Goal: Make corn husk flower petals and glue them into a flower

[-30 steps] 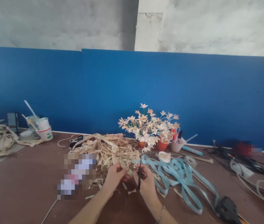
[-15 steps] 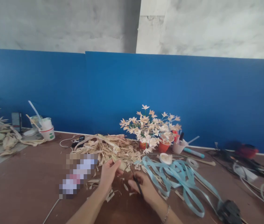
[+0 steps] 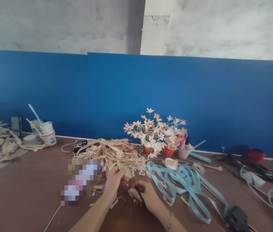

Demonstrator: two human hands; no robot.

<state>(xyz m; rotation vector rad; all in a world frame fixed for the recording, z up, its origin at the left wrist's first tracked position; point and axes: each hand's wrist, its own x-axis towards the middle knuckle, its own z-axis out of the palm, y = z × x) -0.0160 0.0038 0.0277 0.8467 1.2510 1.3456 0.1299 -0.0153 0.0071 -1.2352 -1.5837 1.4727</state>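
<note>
My left hand [image 3: 114,181] pinches a piece of pale dried husk [image 3: 127,173] between thumb and fingers. In my right hand [image 3: 146,192] are black-handled scissors [image 3: 139,194], their thin blades pointing up and left toward the husk piece. Whether the blades touch the husk is too small to tell. Just beyond the hands spreads a heap of dried husk strips [image 3: 111,151]. Small husk scraps [image 3: 114,203] lie on the brown table below and between my hands.
Pale artificial flowers [image 3: 154,129] stand behind, with an orange pot [image 3: 169,151] beside them. Looped light-blue ribbon [image 3: 187,187] lies to the right, near a black object [image 3: 237,219] and cables. A blurred-out item [image 3: 80,182] lies left; a white cup [image 3: 49,138] stands farther back.
My right hand and the scissors have shifted slightly left, and the blades now point more toward the husk piece. My left hand stays nearly in place, still pinching it.
</note>
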